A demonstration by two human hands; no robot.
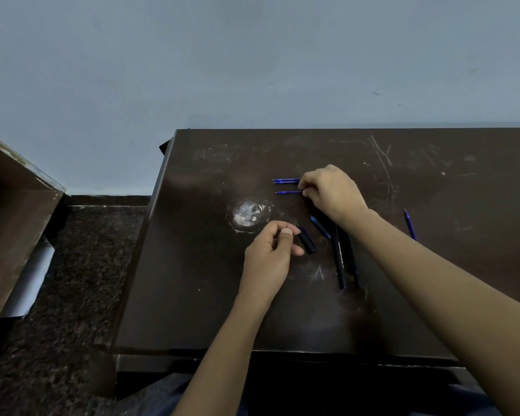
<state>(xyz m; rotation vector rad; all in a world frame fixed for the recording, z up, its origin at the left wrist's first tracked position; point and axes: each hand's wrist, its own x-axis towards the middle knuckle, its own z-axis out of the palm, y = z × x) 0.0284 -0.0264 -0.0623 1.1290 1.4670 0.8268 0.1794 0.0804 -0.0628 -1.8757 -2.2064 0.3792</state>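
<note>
Closest in: left hand point(270, 250) curled, pinching one end of a black pen cap point(307, 241) lying on the dark table point(192, 295). Just right: short blue piece point(320, 227) and two black pen barrels point(341, 259) side by side, tops under the right wrist. Farther out: right hand point(332, 195) curled, fingertips gripping the ends of blue refills point(287, 187), tips pointing left. Off right, well apart: a lone refill point(410, 225).

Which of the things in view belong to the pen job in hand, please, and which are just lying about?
In the job: blue refills pinched by the right grip; black cap by the left grip; black barrels; short blue piece; lone refill at the right.
Lying about: brown box; white sheet beside it.
</note>
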